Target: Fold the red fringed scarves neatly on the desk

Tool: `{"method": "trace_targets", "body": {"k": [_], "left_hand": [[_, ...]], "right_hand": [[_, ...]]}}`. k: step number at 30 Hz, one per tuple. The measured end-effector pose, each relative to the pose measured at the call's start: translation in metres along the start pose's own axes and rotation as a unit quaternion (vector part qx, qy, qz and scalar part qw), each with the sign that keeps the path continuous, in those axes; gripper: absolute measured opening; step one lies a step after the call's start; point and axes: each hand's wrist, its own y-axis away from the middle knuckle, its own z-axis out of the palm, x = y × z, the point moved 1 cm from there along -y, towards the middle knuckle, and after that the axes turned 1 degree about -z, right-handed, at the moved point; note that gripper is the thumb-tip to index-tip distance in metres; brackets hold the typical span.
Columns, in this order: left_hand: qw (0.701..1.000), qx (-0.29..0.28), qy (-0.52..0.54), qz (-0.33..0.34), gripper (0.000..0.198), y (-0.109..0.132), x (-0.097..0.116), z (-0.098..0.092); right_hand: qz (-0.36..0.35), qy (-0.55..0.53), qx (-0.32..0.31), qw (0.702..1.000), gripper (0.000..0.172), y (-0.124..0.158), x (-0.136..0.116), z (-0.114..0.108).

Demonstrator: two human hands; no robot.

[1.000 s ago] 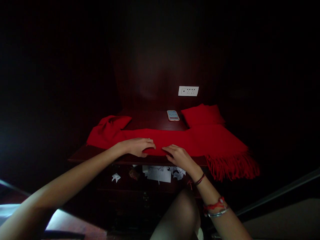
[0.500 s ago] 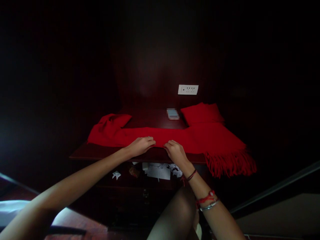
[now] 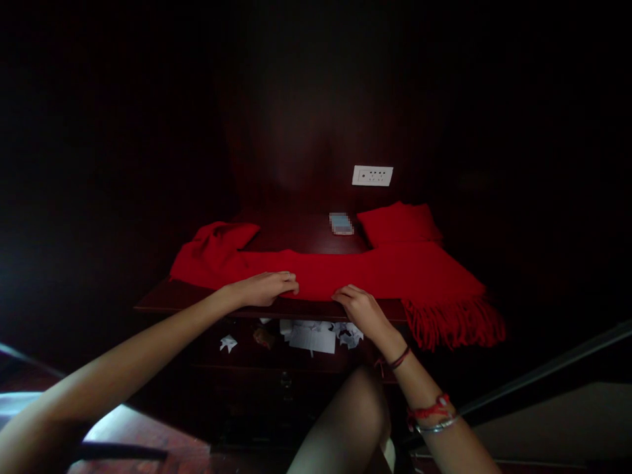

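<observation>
A long red scarf [image 3: 330, 273] lies across the dark wooden desk [image 3: 172, 299], bunched up at the left and fringed at the right end. Its upper right part is folded over near the wall. My left hand [image 3: 271, 288] is closed on the scarf's near edge, left of the middle. Farther right, my right hand [image 3: 358, 304] pinches the same edge between thumb and fingers. Between the two hands the cloth lies fairly flat.
A blurred light-blue flat item [image 3: 341, 224] rests behind the scarf. On the wall is a white socket panel [image 3: 372, 176]. Below the desktop an open shelf holds papers [image 3: 312, 339], crumpled paper [image 3: 348, 334] and a brown object [image 3: 263, 337]. My knee [image 3: 345, 421] is beneath.
My hands have moved apart along the near edge, the left one leftward, the right one rightward and slightly nearer me. The scarf's middle edge has come a little toward me.
</observation>
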Motion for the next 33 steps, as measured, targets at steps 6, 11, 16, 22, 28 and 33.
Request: {"method": "trace_targets", "body": {"k": [6,11,16,22,28,33], "left_hand": [[0.979,-0.087,0.183,-0.015,0.024,-0.021,-0.025,-0.023],[0.992,0.023,0.095,-0.076,0.040,-0.075,-0.027,0.005],[0.971,-0.065,0.069,-0.219,0.060,-0.086,-0.040,0.034],[0.985,0.025,0.016,-0.173,0.059,-0.073,-0.033,0.027],[0.999,-0.011,0.036,-0.012,0.049,-0.065,-0.003,0.035],[0.999,-0.020,0.035,-0.028,0.052,-0.065,-0.003,0.033]], "right_hand": [[0.008,-0.072,0.032,0.997,0.031,0.009,0.004,0.001],[0.021,-0.113,0.052,0.992,0.031,0.011,0.002,0.001],[0.038,-0.129,0.058,0.989,0.030,0.017,0.000,-0.001],[0.061,-0.103,0.020,0.993,0.021,0.008,-0.002,-0.010],[0.083,-0.052,-0.008,0.995,0.021,-0.009,0.006,-0.014],[0.174,0.020,-0.033,0.984,0.051,-0.015,0.027,-0.002]]}}
